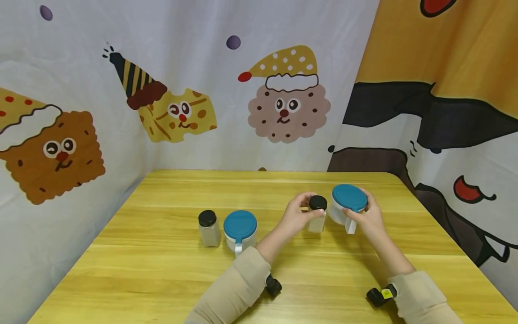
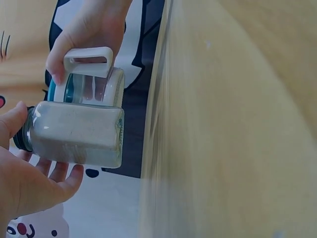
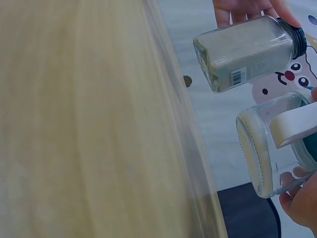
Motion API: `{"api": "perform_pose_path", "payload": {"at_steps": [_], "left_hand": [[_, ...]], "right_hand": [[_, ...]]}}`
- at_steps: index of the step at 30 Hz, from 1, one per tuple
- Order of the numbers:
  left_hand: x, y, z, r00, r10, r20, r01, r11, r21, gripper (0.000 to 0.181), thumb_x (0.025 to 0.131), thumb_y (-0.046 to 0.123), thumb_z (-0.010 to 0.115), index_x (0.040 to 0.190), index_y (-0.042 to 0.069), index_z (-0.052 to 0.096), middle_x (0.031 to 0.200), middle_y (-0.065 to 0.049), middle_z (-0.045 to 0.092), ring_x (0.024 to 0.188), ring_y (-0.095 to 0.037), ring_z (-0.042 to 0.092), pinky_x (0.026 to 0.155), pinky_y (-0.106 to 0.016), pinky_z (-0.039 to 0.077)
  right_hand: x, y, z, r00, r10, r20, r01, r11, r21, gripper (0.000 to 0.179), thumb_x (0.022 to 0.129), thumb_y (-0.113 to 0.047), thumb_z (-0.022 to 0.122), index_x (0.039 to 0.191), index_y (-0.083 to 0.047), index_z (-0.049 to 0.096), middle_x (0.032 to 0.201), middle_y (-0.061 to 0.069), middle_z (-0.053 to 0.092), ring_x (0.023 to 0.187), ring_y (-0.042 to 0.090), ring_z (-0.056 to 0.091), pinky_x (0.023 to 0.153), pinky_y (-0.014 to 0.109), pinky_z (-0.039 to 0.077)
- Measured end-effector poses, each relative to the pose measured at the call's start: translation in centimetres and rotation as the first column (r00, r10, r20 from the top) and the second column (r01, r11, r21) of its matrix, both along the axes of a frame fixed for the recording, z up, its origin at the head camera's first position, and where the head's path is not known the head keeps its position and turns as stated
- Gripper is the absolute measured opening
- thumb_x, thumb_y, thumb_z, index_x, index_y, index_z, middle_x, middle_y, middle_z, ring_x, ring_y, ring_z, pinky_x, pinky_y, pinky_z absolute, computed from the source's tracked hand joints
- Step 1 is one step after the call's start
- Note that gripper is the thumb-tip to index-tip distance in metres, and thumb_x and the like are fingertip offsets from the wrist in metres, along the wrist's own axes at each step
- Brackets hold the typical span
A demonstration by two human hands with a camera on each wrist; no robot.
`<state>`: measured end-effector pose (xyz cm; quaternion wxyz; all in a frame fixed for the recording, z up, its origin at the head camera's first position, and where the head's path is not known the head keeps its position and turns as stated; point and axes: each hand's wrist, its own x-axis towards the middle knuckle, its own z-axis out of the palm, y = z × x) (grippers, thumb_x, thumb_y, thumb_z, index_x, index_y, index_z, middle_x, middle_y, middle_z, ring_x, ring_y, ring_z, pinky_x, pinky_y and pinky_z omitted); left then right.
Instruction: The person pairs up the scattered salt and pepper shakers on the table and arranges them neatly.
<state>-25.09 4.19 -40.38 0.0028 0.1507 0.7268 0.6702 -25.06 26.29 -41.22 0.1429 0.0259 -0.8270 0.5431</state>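
My left hand [image 1: 296,217] grips a squarish clear glass jar [image 1: 317,222] by its black screw lid, thumb on the near side. Pale contents fill much of this jar [image 2: 79,131], and a small barcode label shows on it in the right wrist view. In my right hand [image 1: 370,215] is a round glass seasoning jar [image 1: 337,213] with a blue lid and white handle, the fingers wrapped about its upper part. Both jars are held upright, side by side with a small gap, and the wrist views show their bases above the tabletop.
On the wooden table [image 1: 141,279], another black-lidded jar [image 1: 210,235] stands left of centre. Close to its right is a second blue-lidded jar [image 1: 240,225], its handle toward me and partly behind my left sleeve. A cartoon-printed curtain [image 1: 194,27] hangs behind the table and along both sides.
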Motion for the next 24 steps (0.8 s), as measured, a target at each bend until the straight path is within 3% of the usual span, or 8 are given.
{"api": "perform_pose_path", "payload": {"at_steps": [24], "left_hand": [[1.0,-0.7,-0.1,1.0,-0.024,0.016,0.024,1.0,-0.015,0.044,0.082,0.012,0.077,0.123,0.012,0.062,0.103,0.007,0.061,0.095,-0.011,0.053,0.083,-0.034,0.044]], "right_hand": [[1.6,-0.2,0.1,1.0,0.027,0.007,-0.028,0.999,0.024,0.087,0.08,-0.006,0.075,0.148,0.002,0.023,0.143,0.032,0.032,0.13,0.05,0.031,0.099,0.064,0.029]]}}
